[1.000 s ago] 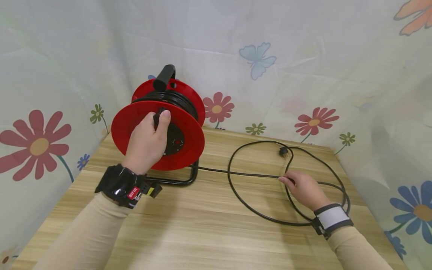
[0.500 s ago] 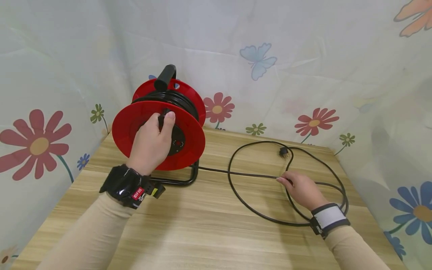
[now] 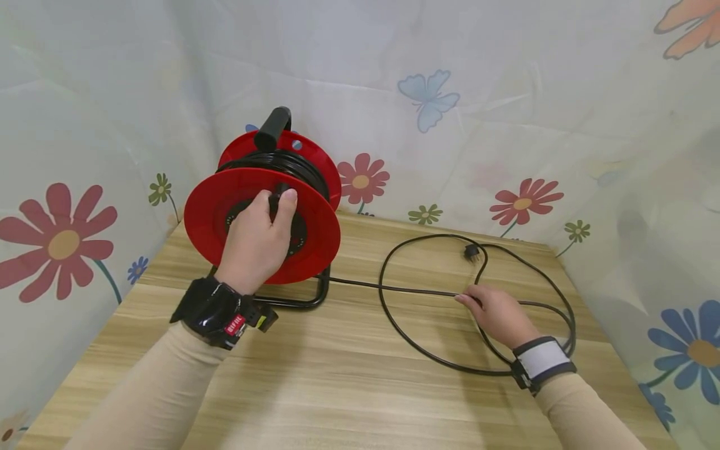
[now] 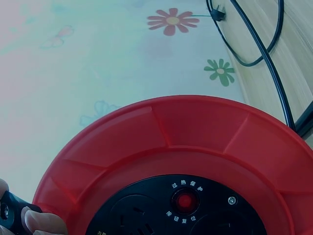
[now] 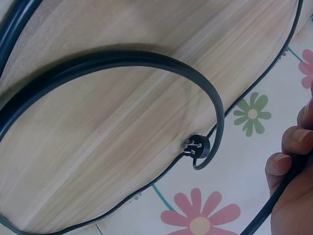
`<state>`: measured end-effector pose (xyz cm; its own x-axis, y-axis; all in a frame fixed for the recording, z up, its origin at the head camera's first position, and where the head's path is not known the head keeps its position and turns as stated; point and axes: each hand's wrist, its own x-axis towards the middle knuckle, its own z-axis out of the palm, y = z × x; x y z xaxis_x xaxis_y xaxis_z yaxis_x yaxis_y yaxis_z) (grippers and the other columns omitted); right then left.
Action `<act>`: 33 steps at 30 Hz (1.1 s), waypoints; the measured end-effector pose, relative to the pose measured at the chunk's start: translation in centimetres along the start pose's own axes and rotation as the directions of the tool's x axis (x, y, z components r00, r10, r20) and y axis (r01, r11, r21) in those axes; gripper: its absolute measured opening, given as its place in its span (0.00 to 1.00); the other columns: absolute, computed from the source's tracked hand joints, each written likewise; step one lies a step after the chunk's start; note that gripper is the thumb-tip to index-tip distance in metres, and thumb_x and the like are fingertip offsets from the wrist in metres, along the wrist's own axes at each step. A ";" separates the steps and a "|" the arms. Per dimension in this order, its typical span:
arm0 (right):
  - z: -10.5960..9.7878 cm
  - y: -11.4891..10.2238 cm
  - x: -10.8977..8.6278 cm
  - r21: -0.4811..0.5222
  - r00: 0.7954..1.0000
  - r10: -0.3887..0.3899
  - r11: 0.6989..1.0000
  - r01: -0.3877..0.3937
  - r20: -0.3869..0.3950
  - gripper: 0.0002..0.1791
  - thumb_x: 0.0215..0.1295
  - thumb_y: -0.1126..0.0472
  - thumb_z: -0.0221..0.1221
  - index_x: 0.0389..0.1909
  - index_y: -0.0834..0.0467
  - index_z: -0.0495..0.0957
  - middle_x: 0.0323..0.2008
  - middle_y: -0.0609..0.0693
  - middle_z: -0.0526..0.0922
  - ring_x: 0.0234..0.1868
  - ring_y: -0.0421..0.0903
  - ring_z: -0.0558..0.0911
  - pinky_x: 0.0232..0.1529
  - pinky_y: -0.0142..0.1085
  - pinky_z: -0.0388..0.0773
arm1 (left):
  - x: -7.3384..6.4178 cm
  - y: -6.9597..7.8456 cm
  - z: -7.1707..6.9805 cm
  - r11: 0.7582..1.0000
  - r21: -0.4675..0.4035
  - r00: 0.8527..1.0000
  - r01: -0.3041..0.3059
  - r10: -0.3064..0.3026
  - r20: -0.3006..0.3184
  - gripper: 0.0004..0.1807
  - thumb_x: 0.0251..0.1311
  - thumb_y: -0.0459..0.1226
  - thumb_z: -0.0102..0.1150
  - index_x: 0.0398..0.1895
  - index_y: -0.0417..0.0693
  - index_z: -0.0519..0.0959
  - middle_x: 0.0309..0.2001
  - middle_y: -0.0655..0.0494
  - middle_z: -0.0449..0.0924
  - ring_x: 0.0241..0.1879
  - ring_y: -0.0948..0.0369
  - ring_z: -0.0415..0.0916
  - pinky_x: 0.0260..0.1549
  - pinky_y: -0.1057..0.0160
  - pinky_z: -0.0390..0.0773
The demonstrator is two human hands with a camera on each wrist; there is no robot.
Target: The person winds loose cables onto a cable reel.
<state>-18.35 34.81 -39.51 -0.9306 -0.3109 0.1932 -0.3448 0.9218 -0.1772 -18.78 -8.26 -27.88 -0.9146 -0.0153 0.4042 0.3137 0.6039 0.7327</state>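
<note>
A red cable reel [image 3: 317, 234] with black cable wound between its discs stands at the left in the head view. My left hand [image 3: 255, 244] grips the black crank knob [image 4: 14, 213] on its front disc, fingers curled round it. In the left wrist view, a black socket panel with a red button [image 4: 185, 201] fills the disc's centre. My right hand [image 3: 497, 315] pinches the black cable [image 3: 405, 289], which runs nearly straight from the reel's underside. Beyond that hand the cable lies in wide loops, ending in a black plug [image 5: 198, 147] with bare metal pins.
The reel stands on a black tubular frame [image 3: 298, 304] with a carrying handle [image 3: 274, 128] on top. Beneath is a wood-grain table [image 3: 360, 375]. A sheet printed with flowers [image 3: 523, 204] hangs close behind and at both sides.
My left hand has moved slightly right and down with the knob, and the reel has turned a little clockwise. My right hand has shifted slightly left towards the reel, still pinching the cable.
</note>
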 end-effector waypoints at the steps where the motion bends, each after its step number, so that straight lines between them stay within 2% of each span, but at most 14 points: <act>1: 0.0 -0.1 0.0 -0.001 1.000 0.002 1.000 -0.002 0.000 0.16 0.69 0.51 0.54 0.24 0.56 0.74 0.15 0.45 0.65 0.16 0.40 0.63 0.17 0.35 0.61 | 0.0 0.0 0.1 1.000 0.003 1.000 -0.001 0.001 0.000 0.26 0.70 0.56 0.35 0.33 0.41 0.66 0.23 0.44 0.71 0.24 0.52 0.71 0.25 0.56 0.71; 9: 0.1 -0.3 0.3 0.006 1.000 -0.009 1.000 0.009 0.008 0.14 0.69 0.52 0.54 0.27 0.55 0.76 0.16 0.45 0.66 0.17 0.41 0.65 0.19 0.35 0.62 | 0.0 0.2 0.5 1.000 0.020 1.000 0.001 -0.001 0.001 0.26 0.70 0.56 0.34 0.34 0.41 0.67 0.22 0.44 0.72 0.24 0.52 0.70 0.25 0.55 0.71; 19: 0.3 -0.4 0.3 0.018 1.000 -0.021 1.000 0.020 0.006 0.14 0.69 0.51 0.53 0.29 0.55 0.78 0.18 0.45 0.69 0.19 0.41 0.66 0.21 0.36 0.64 | -0.1 0.4 0.7 1.000 0.013 1.000 0.011 -0.011 0.025 0.25 0.70 0.55 0.36 0.37 0.40 0.68 0.26 0.44 0.76 0.28 0.51 0.74 0.32 0.49 0.78; 27: 0.3 -0.9 0.6 0.021 0.999 -0.016 1.000 0.015 0.034 0.12 0.69 0.52 0.53 0.31 0.54 0.78 0.19 0.46 0.70 0.20 0.41 0.67 0.22 0.36 0.65 | -0.2 0.4 1.2 1.000 0.015 0.999 0.014 -0.014 0.041 0.26 0.69 0.55 0.38 0.42 0.39 0.69 0.36 0.43 0.83 0.35 0.50 0.78 0.37 0.43 0.82; 33: 0.3 -1.2 0.7 0.028 0.999 -0.014 1.000 0.012 0.041 0.12 0.70 0.52 0.53 0.31 0.54 0.78 0.19 0.45 0.71 0.20 0.41 0.68 0.22 0.36 0.65 | -0.2 0.4 1.5 1.000 0.024 0.999 0.003 -0.004 0.048 0.26 0.69 0.55 0.38 0.42 0.39 0.70 0.37 0.43 0.83 0.35 0.51 0.79 0.37 0.44 0.82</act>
<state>-18.65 33.44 -39.49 -0.9301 -0.3327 0.1556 -0.3596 0.9111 -0.2015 -18.86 -6.80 -28.50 -0.9269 0.0206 0.3749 0.3052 0.6228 0.7204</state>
